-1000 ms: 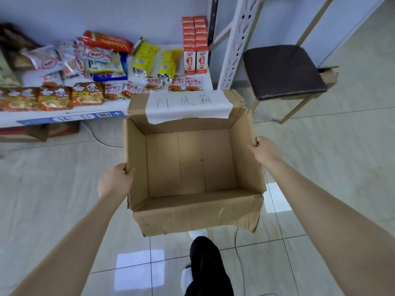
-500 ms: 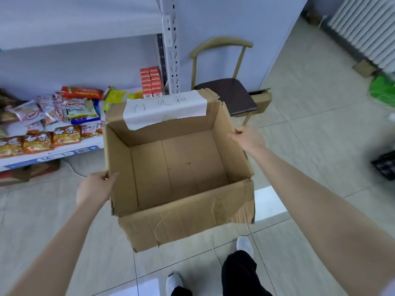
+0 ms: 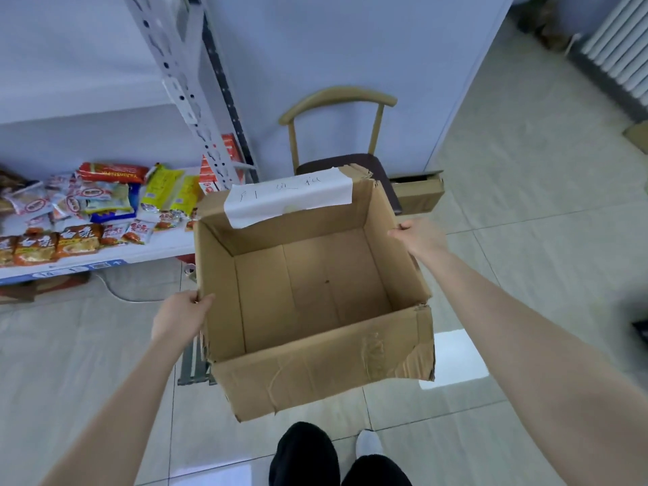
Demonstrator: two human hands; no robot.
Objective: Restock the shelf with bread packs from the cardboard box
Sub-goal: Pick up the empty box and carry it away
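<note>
- The box (image 3: 315, 377) is gripped at opposite walls by the left hand (image 3: 179, 317) and right hand (image 3: 420, 236) — held apart for a level carry.
- Nothing is seen inside — restocking is judged done.

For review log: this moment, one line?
left hand: grips cardboard box | right hand: grips it | inside: empty | shelf: snack packs
</note>
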